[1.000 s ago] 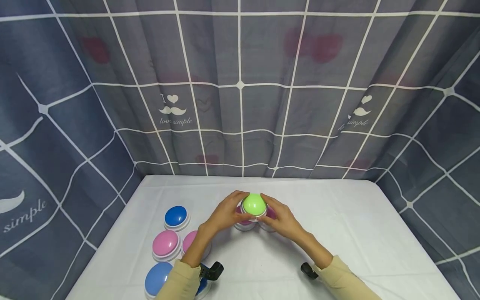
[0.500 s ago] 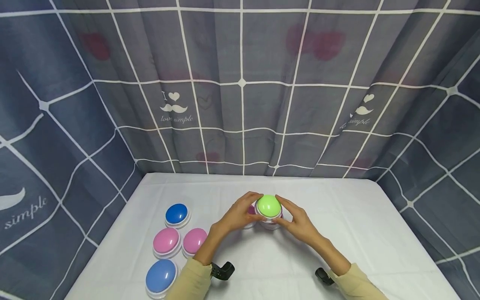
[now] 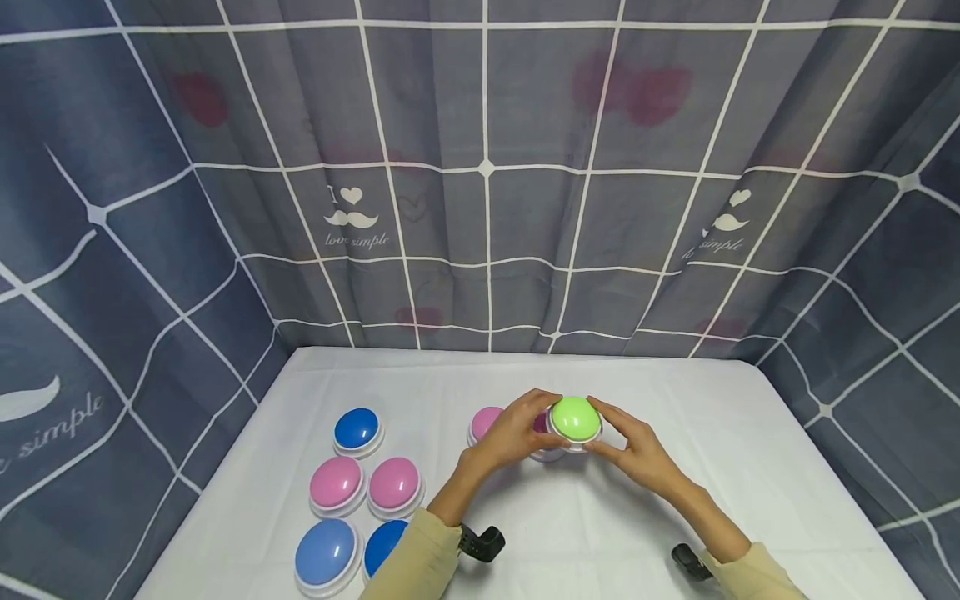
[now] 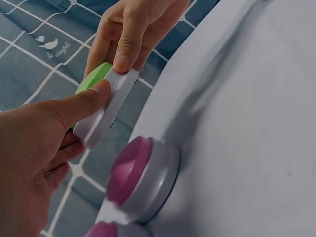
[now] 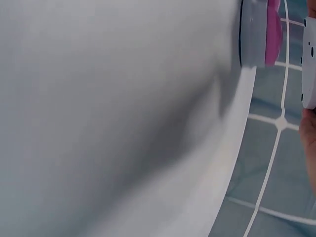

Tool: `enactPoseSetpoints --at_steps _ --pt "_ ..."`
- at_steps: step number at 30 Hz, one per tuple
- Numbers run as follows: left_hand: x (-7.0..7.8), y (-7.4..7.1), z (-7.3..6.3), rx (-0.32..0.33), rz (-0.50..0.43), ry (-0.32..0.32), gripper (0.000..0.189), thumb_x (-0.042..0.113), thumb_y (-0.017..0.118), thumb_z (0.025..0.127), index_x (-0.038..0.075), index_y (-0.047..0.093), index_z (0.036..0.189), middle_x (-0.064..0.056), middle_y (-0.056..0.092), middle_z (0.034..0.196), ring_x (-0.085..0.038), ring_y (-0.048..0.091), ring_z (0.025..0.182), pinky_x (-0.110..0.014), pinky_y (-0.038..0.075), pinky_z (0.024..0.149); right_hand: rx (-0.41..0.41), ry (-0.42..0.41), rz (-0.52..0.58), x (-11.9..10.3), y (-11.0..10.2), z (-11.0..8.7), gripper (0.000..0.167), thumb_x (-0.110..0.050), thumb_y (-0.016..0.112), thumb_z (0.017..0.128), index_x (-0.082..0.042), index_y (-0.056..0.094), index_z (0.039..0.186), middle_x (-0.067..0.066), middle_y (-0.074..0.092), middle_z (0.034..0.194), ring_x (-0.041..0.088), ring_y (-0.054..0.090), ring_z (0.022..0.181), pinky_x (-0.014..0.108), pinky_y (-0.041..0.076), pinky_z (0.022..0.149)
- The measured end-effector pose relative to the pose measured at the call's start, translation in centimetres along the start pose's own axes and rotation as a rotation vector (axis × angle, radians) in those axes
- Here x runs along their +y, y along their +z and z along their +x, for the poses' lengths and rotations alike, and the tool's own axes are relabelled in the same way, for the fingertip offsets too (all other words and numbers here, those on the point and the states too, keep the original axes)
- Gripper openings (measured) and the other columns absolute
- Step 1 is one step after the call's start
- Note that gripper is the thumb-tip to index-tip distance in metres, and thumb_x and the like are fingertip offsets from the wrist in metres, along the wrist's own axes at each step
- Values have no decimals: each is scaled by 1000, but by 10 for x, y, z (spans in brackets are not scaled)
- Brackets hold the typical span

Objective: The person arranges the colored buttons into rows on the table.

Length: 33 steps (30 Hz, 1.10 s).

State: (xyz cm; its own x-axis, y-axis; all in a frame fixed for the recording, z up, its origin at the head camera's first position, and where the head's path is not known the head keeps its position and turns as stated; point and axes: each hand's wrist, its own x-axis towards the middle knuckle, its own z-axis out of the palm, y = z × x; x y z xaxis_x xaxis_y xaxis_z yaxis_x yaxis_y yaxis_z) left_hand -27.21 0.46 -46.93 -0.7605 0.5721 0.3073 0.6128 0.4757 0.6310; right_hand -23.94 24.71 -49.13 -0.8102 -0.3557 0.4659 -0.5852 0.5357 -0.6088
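A push button with a bright green dome and white base is held up off the table between both hands. My left hand pinches its left side, the thumb lying on the white base in the left wrist view. Opposite, my right hand pinches the right side. Below in the left wrist view, a pink push button sits on the white cloth. Another pink push button stands to its left, partly covered by my left hand. Only the underside edge of the green button shows in the right wrist view.
Left on the white table stand a dark blue button, two pink buttons, a lighter blue button and another blue button, partly behind my left sleeve. A grey checked curtain encloses the back and sides.
Both hands have carried the green button to the right, past the two pink buttons it was over. The left pink one and the blue one near my sleeve are more exposed.
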Motion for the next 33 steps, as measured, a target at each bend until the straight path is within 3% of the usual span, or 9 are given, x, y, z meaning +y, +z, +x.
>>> enactPoseSetpoints --at_steps 8,14,16,18,21,22,26,33 --pt "7 25 23 -38 101 28 67 35 84 80 10 58 136 -2 60 130 -13 58 115 -24 45 99 11 17 -67 16 -23 -15 68 -15 82 81 -1 52 141 15 59 136 40 54 123 7 29 101" --pt "14 39 39 -98 197 41 68 41 83 79 10 58 135 -2 60 130 -12 54 122 -23 42 101 14 29 -128 25 -35 -26 68 -16 83 80 0 54 139 17 60 133 42 55 120 5 27 99" --pt "15 43 44 -118 241 51 68 42 83 79 9 58 134 -2 60 129 -11 53 123 -22 42 102 9 38 -150 29 -36 -29 67 -16 83 80 2 54 138 18 60 133 42 56 120 15 37 101" --pt "15 46 47 -141 279 58 68 42 83 79 9 59 133 -2 60 128 -10 54 122 -20 41 101 -2 56 -152 32 -36 -31 67 -17 83 81 3 54 138 19 60 133 42 55 120 32 45 101" --pt "14 49 51 -175 335 52 66 44 82 78 10 61 130 0 61 125 -9 56 117 -19 43 97 -48 104 -126 37 -34 -33 68 -21 81 83 4 52 139 22 57 135 45 52 123 58 44 97" --pt "14 50 51 -185 349 48 65 44 83 78 10 61 129 1 61 123 -9 57 115 -18 44 95 -68 121 -111 39 -32 -34 68 -23 80 84 4 51 140 23 56 136 46 51 124 61 42 98" --pt "11 54 53 -220 412 42 63 45 83 77 12 63 126 3 62 119 -7 58 109 -17 46 89 -134 165 -73 45 -27 -35 70 -27 77 87 7 48 141 25 53 138 48 47 127 64 38 101" --pt "6 57 52 -247 498 51 59 47 83 76 14 66 121 4 62 108 -6 58 97 -18 47 83 -173 186 -92 49 -18 -32 71 -27 77 86 9 48 140 25 53 138 45 48 128 59 39 103"
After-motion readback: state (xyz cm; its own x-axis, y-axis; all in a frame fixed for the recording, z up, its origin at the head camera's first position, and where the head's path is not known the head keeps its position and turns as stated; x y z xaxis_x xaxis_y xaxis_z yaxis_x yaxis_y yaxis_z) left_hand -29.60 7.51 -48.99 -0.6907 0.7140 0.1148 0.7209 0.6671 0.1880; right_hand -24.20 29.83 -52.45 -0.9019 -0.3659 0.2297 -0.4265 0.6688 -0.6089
